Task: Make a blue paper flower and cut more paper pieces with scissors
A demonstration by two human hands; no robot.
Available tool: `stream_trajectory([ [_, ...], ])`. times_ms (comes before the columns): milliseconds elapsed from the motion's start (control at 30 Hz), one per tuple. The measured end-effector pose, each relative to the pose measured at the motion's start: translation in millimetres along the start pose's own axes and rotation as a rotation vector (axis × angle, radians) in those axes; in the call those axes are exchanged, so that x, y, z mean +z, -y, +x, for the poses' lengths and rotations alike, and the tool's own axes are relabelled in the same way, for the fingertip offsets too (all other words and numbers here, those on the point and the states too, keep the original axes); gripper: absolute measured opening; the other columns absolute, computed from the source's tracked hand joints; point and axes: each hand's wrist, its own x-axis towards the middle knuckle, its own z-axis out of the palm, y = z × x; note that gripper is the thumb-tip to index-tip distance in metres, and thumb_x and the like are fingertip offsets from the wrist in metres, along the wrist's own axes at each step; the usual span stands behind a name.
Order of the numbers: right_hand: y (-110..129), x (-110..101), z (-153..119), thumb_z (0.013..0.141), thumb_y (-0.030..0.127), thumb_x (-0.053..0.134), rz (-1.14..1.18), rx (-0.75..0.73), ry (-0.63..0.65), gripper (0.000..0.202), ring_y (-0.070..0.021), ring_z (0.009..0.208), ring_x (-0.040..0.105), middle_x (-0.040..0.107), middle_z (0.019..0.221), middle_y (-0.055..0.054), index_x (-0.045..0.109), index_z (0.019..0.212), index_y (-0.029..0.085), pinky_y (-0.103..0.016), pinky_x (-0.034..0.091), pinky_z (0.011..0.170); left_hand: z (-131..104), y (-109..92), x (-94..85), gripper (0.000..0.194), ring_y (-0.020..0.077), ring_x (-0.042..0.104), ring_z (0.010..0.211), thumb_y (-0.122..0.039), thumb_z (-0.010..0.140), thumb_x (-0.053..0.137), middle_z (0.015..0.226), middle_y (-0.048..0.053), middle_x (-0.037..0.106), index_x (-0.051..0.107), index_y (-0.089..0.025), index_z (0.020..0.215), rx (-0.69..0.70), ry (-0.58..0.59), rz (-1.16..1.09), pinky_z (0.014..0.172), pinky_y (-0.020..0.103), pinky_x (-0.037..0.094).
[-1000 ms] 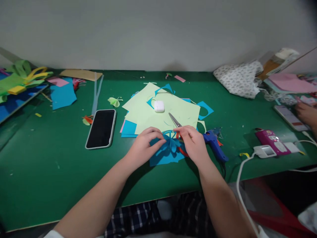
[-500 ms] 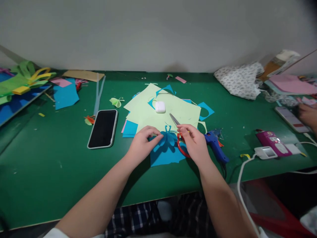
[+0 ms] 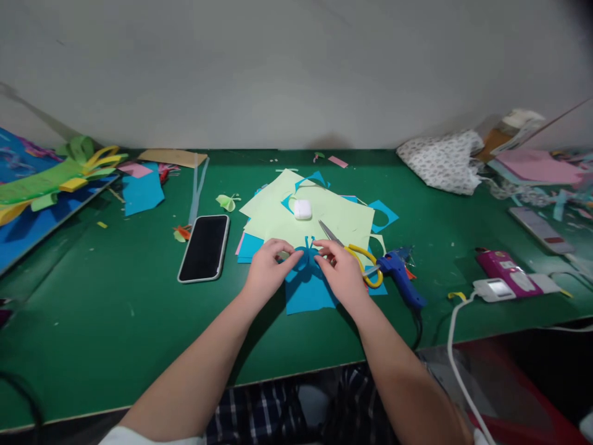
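Observation:
A small blue paper butterfly (image 3: 306, 258) with two antennae is held between both hands. My left hand (image 3: 273, 267) pinches its left wing between thumb and fingers. On the other side, my right hand (image 3: 340, 269) grips the right wing, which its fingers partly cover. Scissors with yellow and red handles (image 3: 380, 275) lie just right of my right hand, their blades pointing up and left. Beneath the hands is a blue sheet (image 3: 306, 298), and behind them pale green sheets (image 3: 273, 204) carry a white earphone case (image 3: 302, 209).
A blue glue gun (image 3: 404, 281) lies right of the scissors. Left of the sheets are a phone (image 3: 204, 248) and a green paper butterfly (image 3: 227, 202). A patterned cloth bag (image 3: 442, 162) and a purple device (image 3: 509, 272) are at the right.
My right hand has let go of the scissors, which now lie on the papers, and has taken hold of the butterfly's right wing. The view has shifted slightly.

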Motion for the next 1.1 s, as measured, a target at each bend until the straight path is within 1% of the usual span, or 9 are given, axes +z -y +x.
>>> stream_trajectory([
  [133,-1,1,1,0.076,0.022,0.054,0.185,0.090,0.017,0.025,-0.0151,0.071,0.057,0.062,0.079,-0.001,0.059,0.101,0.023,-0.028,0.046,0.063,0,-2,-1.8,0.025,0.0156,0.057,0.078,-0.040,0.080,0.055,0.080,0.003,0.060,0.060,-0.018,0.070,-0.049,-0.043,-0.136,0.065,0.026,0.046],
  [300,-7,-1,2,0.075,0.024,0.058,0.371,0.154,0.080,0.022,-0.0149,0.076,0.058,0.059,0.077,0.000,0.053,0.096,0.023,-0.028,0.046,0.066,0,-5,-3.6,0.024,0.0145,0.056,0.077,-0.040,0.080,0.054,0.080,0.002,0.062,0.061,-0.018,0.076,-0.105,-0.069,-0.240,0.068,0.026,0.046],
  [400,-10,-2,3,0.076,0.025,0.058,0.395,0.157,0.080,0.022,-0.0138,0.074,0.057,0.057,0.077,0.001,0.052,0.097,0.023,-0.028,0.046,0.066,1,-4,-3.0,0.023,0.0139,0.056,0.076,-0.040,0.079,0.057,0.081,0.001,0.062,0.061,-0.018,0.079,-0.118,-0.049,-0.281,0.068,0.026,0.046],
  [533,-12,-2,3,0.077,0.025,0.056,0.363,0.132,0.062,0.022,-0.0138,0.074,0.057,0.057,0.078,0.000,0.053,0.098,0.023,-0.027,0.046,0.064,1,0,-1.1,0.021,0.0128,0.056,0.074,-0.037,0.078,0.059,0.084,0.001,0.062,0.061,-0.019,0.088,-0.143,0.028,-0.301,0.065,0.025,0.046],
  [633,-12,-1,1,0.078,0.023,0.056,0.279,0.089,0.021,0.022,-0.0140,0.072,0.057,0.059,0.080,-0.001,0.054,0.099,0.023,-0.026,0.046,0.063,0,1,-0.5,0.022,0.0134,0.057,0.075,-0.037,0.079,0.058,0.086,0.002,0.062,0.060,-0.019,0.091,-0.144,0.012,-0.268,0.064,0.025,0.046],
  [767,-11,0,-1,0.079,0.021,0.054,0.107,-0.017,-0.056,0.021,-0.0121,0.060,0.051,0.061,0.080,0.000,0.057,0.099,0.023,-0.026,0.044,0.060,-2,-3,-2.1,0.017,0.0157,0.058,0.084,-0.035,0.081,0.056,0.088,0.003,0.061,0.061,-0.019,0.083,0.008,-0.062,-0.070,0.070,0.027,0.048],
  [900,-10,1,-2,0.080,0.020,0.054,-0.002,-0.105,-0.113,0.019,-0.0129,0.061,0.052,0.063,0.080,-0.001,0.058,0.099,0.023,-0.026,0.044,0.061,-3,-2,-3.2,0.013,0.0169,0.057,0.090,-0.032,0.080,0.059,0.093,0.004,0.060,0.064,-0.021,0.085,0.172,-0.050,0.112,0.072,0.029,0.048],
  [1000,-11,2,-3,0.081,0.020,0.054,-0.016,-0.143,-0.132,0.018,-0.0134,0.064,0.055,0.064,0.081,-0.001,0.058,0.098,0.023,-0.026,0.046,0.063,-2,1,-3.9,0.013,0.0171,0.057,0.091,-0.031,0.081,0.059,0.093,0.004,0.060,0.065,-0.022,0.087,0.219,-0.031,0.195,0.081,0.033,0.046],
  [1100,-12,2,-3,0.081,0.020,0.054,-0.013,-0.147,-0.143,0.016,-0.0143,0.068,0.058,0.065,0.083,-0.002,0.059,0.097,0.023,-0.027,0.047,0.065,0,3,-5.3,0.014,0.0172,0.057,0.092,-0.032,0.083,0.057,0.094,0.004,0.059,0.066,-0.022,0.088,0.237,-0.003,0.218,0.084,0.034,0.045],
])
